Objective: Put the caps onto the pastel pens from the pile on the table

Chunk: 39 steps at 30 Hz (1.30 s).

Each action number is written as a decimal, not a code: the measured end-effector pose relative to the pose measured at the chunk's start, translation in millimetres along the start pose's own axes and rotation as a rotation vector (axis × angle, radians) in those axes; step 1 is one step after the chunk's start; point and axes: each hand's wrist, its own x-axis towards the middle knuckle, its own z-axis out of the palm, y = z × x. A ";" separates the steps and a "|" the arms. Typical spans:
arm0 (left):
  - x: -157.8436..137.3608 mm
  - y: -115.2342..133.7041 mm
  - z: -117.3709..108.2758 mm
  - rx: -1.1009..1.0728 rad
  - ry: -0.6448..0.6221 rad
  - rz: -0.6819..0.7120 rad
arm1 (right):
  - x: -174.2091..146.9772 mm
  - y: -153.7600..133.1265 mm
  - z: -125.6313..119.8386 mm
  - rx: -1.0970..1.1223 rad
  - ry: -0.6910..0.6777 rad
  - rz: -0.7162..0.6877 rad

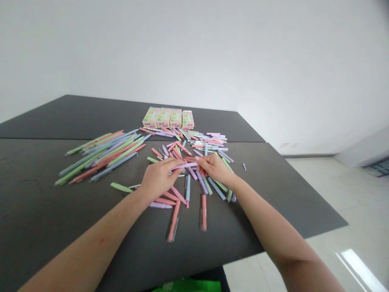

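Between my two hands lies a lilac pen (pixel 186 166), held level above a spread of loose pen parts. My left hand (pixel 161 174) pinches its left end, and my right hand (pixel 216 168) grips the other end with thumb and fingers. Whether the pen is one piece or two parts meeting cannot be made out. Below and around the hands are pink, lilac, blue and green pen barrels and caps. A blue barrel (pixel 188 187) lies just under the pen. Nearer to me rest two pink pieces with clear clips, one upright in view (pixel 204 213) and one tilted (pixel 173 223).
Whole-looking pens (pixel 103 156) form a long pile on the left. Several small pink and green boxes (pixel 163 117) stand in a row at the back. Thin refills and barrels (pixel 209 142) lie behind my right hand. A small blue piece (pixel 244 166) sits alone at right on the dark table (pixel 288 202).
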 end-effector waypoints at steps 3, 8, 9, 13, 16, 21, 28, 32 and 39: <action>0.4 0.1 -0.2 -0.004 -0.017 -0.004 | 0.9 2.3 -4.8 0.121 -0.032 -0.091; 0.3 0.0 -1.4 -0.004 -0.019 -0.027 | 1.7 5.1 -8.8 0.220 -0.014 -0.137; 0.3 0.0 -1.7 -0.002 -0.016 -0.031 | 1.7 5.1 -8.2 0.210 -0.008 -0.124; 0.5 0.9 -3.0 -0.002 -0.021 -0.022 | 1.3 3.0 -2.5 0.071 0.012 -0.078; 0.9 2.2 -3.5 0.002 -0.031 -0.012 | 1.0 2.0 1.0 0.008 -0.005 -0.011; 1.5 2.7 -2.9 -0.012 -0.038 -0.013 | 1.4 4.9 -2.4 0.066 -0.029 -0.031; 0.2 -0.8 -0.1 0.004 -0.028 -0.023 | 1.8 6.8 -3.9 0.056 0.016 -0.121; -0.6 -0.6 0.9 0.017 -0.016 -0.014 | 0.6 4.9 -0.9 -0.055 -0.005 -0.074; -0.5 -0.4 0.5 0.021 0.008 -0.011 | -0.3 -1.3 2.6 -0.050 -0.028 -0.021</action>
